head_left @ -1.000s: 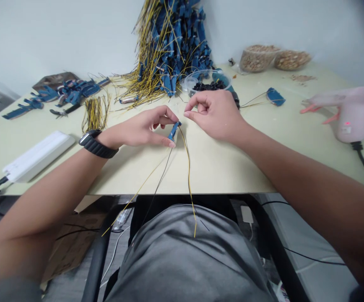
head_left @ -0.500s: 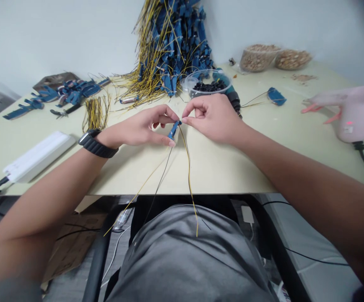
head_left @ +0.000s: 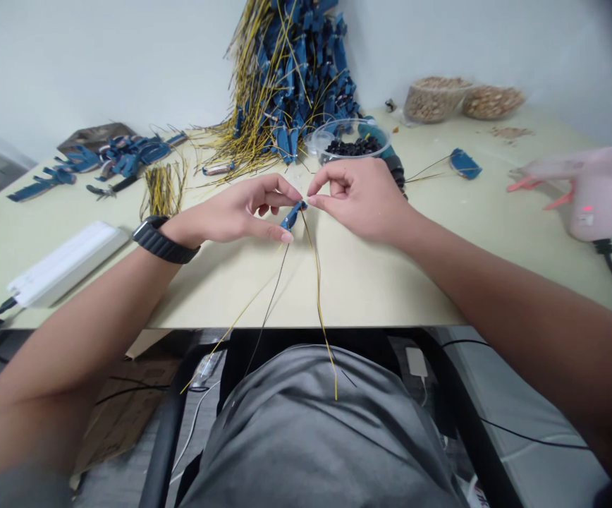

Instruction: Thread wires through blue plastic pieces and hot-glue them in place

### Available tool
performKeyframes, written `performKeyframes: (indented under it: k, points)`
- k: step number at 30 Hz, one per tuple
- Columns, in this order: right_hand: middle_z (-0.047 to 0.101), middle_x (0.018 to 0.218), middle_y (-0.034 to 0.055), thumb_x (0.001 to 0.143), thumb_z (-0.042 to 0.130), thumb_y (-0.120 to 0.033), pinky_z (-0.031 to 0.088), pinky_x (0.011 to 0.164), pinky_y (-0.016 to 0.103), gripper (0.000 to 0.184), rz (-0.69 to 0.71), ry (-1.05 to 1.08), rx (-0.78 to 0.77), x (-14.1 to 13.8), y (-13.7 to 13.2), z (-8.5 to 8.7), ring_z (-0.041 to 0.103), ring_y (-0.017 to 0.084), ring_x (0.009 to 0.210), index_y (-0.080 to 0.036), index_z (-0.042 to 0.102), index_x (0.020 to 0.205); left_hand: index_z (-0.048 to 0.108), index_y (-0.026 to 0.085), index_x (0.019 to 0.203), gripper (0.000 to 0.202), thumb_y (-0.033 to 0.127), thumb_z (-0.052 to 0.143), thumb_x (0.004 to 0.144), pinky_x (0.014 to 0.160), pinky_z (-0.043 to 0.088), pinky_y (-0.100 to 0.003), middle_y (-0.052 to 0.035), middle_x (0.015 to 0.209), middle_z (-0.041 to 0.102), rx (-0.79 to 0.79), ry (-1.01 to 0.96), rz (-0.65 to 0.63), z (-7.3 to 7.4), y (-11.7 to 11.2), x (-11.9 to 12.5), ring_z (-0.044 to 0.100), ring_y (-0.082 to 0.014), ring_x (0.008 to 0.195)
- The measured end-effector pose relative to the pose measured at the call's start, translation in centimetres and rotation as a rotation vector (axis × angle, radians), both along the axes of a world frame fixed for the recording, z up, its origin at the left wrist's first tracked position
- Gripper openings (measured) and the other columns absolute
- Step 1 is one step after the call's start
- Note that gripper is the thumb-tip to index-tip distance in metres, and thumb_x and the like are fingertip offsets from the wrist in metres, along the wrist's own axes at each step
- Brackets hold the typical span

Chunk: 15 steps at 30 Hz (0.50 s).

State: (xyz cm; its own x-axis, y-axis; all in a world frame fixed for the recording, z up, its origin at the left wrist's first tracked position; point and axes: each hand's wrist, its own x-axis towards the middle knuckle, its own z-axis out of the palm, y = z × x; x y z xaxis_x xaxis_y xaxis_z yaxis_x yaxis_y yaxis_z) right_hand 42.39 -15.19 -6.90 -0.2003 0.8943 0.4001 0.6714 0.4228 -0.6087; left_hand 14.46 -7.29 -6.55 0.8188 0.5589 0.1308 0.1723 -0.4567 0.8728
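Observation:
Over the middle of the table, my left hand point(head_left: 247, 208) grips a small blue piece point(head_left: 290, 217) between thumb and fingers. Thin yellow and black wires point(head_left: 319, 296) hang from this piece over the table's front edge, down to my lap. My right hand point(head_left: 362, 194) is closed in a pinch at the far end of the piece, thumb and forefinger tips together. Whatever lies between those tips is too small to make out. Just behind my right hand stands a clear round tub point(head_left: 356, 134) of small black parts.
A tall heap of blue pieces point(head_left: 298, 70) with yellow wires rises at the back. Left are more blue pieces point(head_left: 126, 155), pliers point(head_left: 113, 187), a wire bundle point(head_left: 163, 189) and a white power strip point(head_left: 68, 262). Right are a pink glue gun point(head_left: 594, 190) and a blue wired piece point(head_left: 464, 162).
Both hands stay almost in place. The blue piece has tilted slightly in my left hand, and the hanging wires have swung a little to the right.

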Motion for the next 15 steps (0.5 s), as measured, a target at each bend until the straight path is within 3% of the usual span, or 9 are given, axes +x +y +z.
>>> performKeyframes:
  k: [6, 10, 15]
  points:
    - [0.051, 0.077, -0.0036, 0.105, 0.105, -0.044, 0.041, 0.08, 0.04, 0.023, 0.079, 0.06, -0.013, -0.5, -0.9, 0.4, 0.051, 0.021, 0.081, -0.027, 0.092, 0.113, 0.084, 0.023, 0.128, 0.078, 0.054, 0.13, 0.073, 0.095, 0.056, -0.041, -0.0113, 0.126, 0.093, -0.066, -0.041, -0.023, -0.2, 0.5, -0.1, 0.079, -0.0241, 0.103]
    - [0.051, 0.076, -0.0039, 0.104, 0.106, -0.04, 0.039, 0.079, 0.039, 0.02, 0.097, 0.062, -0.011, -0.7, -1.4, 0.8, 0.05, 0.021, 0.08, -0.028, 0.092, 0.112, 0.085, 0.023, 0.129, 0.079, 0.056, 0.13, 0.073, 0.095, 0.061, -0.041, -0.0118, 0.127, 0.094, -0.112, -0.057, -0.018, -0.1, 0.5, -0.3, 0.084, -0.0265, 0.107]
    - [0.055, 0.074, -0.0017, 0.105, 0.104, -0.033, 0.039, 0.075, 0.039, 0.023, -0.031, 0.11, -0.038, -0.5, -0.8, 1.1, 0.051, 0.02, 0.078, -0.025, 0.083, 0.097, 0.088, 0.025, 0.127, 0.078, 0.057, 0.131, 0.07, 0.099, 0.069, -0.043, -0.0106, 0.13, 0.093, -0.108, -0.083, 0.017, 0.3, 0.7, -0.6, 0.089, -0.0324, 0.123]
